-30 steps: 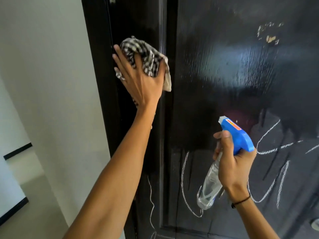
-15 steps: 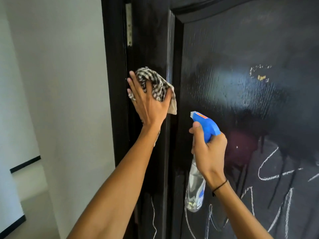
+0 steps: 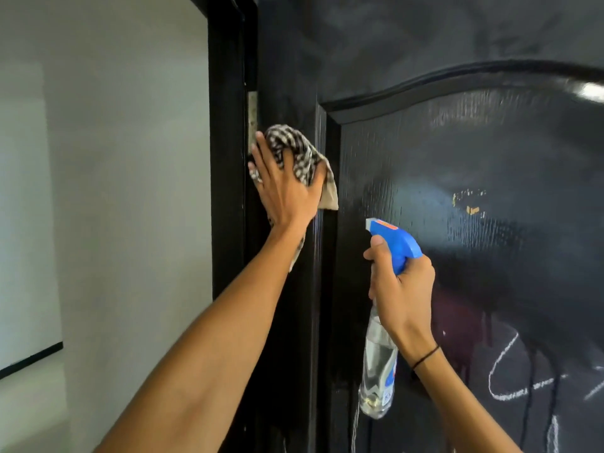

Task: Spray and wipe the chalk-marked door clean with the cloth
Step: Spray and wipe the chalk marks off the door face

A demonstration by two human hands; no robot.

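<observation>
Since the earlier frame the right hand (image 3: 403, 289), clenched around the spray bottle (image 3: 380, 364), has swung left toward the hinge (image 3: 252, 120). Beside that hinge, the left hand (image 3: 284, 194) presses the cloth (image 3: 299, 152) flat-fingered against the door (image 3: 490, 165). Risk: drips already streak the chalk marks (image 3: 510, 371) well below and right of the hinge, and could smear.

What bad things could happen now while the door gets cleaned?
The left hand presses the cloth right by the hinge, so fingers or cloth might get caught in that gap if the door swings. The door looks wet, with dark drips running down into the chalk marks, so the chalk could smear lower instead of coming off. The right hand grips the spray bottle by its top only; it might slip.
</observation>
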